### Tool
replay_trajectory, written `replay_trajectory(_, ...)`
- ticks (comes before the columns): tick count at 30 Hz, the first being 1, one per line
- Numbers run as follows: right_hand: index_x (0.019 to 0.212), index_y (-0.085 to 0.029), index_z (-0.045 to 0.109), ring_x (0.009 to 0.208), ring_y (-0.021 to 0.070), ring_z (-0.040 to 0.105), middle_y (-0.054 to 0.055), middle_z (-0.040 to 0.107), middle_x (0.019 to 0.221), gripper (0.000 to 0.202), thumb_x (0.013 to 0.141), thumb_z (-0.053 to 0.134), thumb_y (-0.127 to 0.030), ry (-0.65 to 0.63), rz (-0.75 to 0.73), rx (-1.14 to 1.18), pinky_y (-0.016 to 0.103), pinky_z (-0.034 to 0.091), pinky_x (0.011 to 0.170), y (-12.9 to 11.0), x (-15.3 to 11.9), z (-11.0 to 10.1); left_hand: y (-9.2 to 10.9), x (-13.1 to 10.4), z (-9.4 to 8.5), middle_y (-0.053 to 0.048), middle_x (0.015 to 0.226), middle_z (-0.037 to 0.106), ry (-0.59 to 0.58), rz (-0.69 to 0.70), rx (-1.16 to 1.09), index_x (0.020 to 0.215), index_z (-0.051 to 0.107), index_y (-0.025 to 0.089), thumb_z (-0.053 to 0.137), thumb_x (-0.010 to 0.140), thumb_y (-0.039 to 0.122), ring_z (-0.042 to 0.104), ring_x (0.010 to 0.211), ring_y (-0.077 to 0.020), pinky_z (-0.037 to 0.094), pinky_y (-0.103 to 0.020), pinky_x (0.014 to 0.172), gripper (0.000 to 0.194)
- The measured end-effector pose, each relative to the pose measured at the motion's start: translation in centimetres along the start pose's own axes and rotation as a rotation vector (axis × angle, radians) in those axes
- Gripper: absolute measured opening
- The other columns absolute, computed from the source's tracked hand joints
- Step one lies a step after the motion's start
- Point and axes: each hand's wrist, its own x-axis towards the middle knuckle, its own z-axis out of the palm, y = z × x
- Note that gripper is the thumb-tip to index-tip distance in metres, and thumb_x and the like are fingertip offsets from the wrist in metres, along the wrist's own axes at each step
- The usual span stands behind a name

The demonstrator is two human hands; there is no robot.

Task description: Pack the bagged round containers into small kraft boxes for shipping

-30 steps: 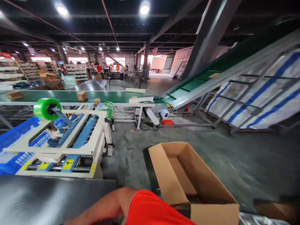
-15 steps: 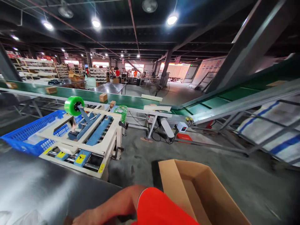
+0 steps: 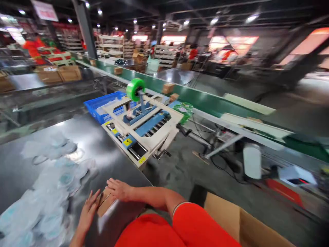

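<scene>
A small cardboard box (image 3: pixel 106 202) lies on the metal table (image 3: pixel 102 144) near its front edge. My left hand (image 3: pixel 88 210) touches its left side, fingers spread. My right hand (image 3: pixel 118 189) rests over its upper right corner, the fingers extended and slightly apart. Clear plastic packets (image 3: pixel 53 188), some with pale blue round items, are heaped on the table left of my hands. Beyond the table stands a box-taping machine (image 3: pixel 144 127) with a green tape roll (image 3: pixel 135 89) on top.
A blue basket (image 3: pixel 99 111) sits beside the machine. Behind it runs a green conveyor (image 3: pixel 195 97) carrying small boxes (image 3: pixel 168 88). A large open carton (image 3: pixel 226 216) stands on the floor at the lower right. People in red are far back.
The view has swung left and down, bringing the plastic packets, the small box and both hands into sight. Only part of one hand showed before, at the bottom edge.
</scene>
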Motion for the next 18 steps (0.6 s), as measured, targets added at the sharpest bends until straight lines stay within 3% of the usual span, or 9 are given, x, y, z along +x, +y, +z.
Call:
replay_trajectory(2,0.162,-0.005,0.047,0.160,0.0425,0.038,0.031,0.041,0.171,0.096,0.088,0.086,-0.052,-0.056,-0.005,0.074,0.051,0.044,0.126,0.5,-0.8,1.1,1.3,-0.4,2.1,-0.019,0.146,0.072,-0.021,-0.155,0.165,0.153,0.065,0.019,0.061,0.090,0.060,0.051,0.152,-0.0472,0.043,-0.073,0.117,0.075)
replay_trajectory(4,0.164,-0.005,0.045,0.162,0.0431,0.037,0.031,0.040,0.171,0.102,0.085,0.088,-0.054,-0.098,0.011,0.132,0.054,0.041,0.129,1.2,-0.8,2.3,2.3,-0.5,3.9,-0.031,0.148,0.066,0.018,-0.196,0.302,0.152,0.062,0.004,0.058,0.094,0.059,0.045,0.155,-0.0523,0.036,-0.077,0.120,0.080)
replay_trajectory(8,0.160,-0.006,0.053,0.156,0.0423,0.046,0.029,0.052,0.164,0.095,0.085,0.090,-0.050,-0.110,0.004,0.190,0.052,0.044,0.128,2.4,0.0,4.1,2.2,-0.8,6.4,-0.028,0.145,0.067,0.074,-0.178,0.354,0.150,0.064,0.005,0.061,0.097,0.043,0.057,0.144,-0.0484,0.050,-0.064,0.116,0.065)
replay_trajectory(11,0.158,-0.007,0.055,0.154,0.0412,0.049,0.028,0.054,0.162,0.092,0.084,0.090,-0.049,-0.091,-0.016,0.262,0.048,0.045,0.127,4.4,0.8,4.1,1.4,0.6,7.0,-0.025,0.143,0.068,0.093,-0.163,0.295,0.150,0.063,0.005,0.062,0.098,0.042,0.065,0.133,-0.0419,0.054,-0.055,0.114,0.063)
replay_trajectory(14,0.163,-0.010,0.047,0.154,0.0410,0.049,0.029,0.043,0.168,0.099,0.083,0.090,-0.047,0.012,0.199,0.315,0.047,0.049,0.122,7.7,1.4,3.7,1.4,5.6,6.2,-0.025,0.144,0.066,0.097,-0.196,0.262,0.151,0.060,0.004,0.066,0.098,0.043,0.062,0.133,-0.0407,0.049,-0.055,0.117,0.067)
replay_trajectory(16,0.166,-0.013,0.041,0.154,0.0441,0.048,0.030,0.037,0.170,0.107,0.079,0.094,-0.045,0.089,0.398,0.282,0.054,0.051,0.119,10.0,1.1,4.1,1.7,10.8,5.2,-0.028,0.146,0.064,0.101,-0.221,0.239,0.151,0.057,0.001,0.068,0.098,0.042,0.060,0.134,-0.0408,0.046,-0.054,0.118,0.069)
replay_trajectory(18,0.166,-0.016,0.041,0.155,0.0465,0.047,0.030,0.039,0.169,0.100,0.084,0.089,-0.045,0.122,0.497,0.214,0.061,0.050,0.118,11.8,0.0,5.2,2.0,16.5,4.2,-0.029,0.145,0.062,0.103,-0.228,0.220,0.151,0.055,-0.001,0.067,0.099,0.043,0.059,0.132,-0.0406,0.045,-0.053,0.116,0.069)
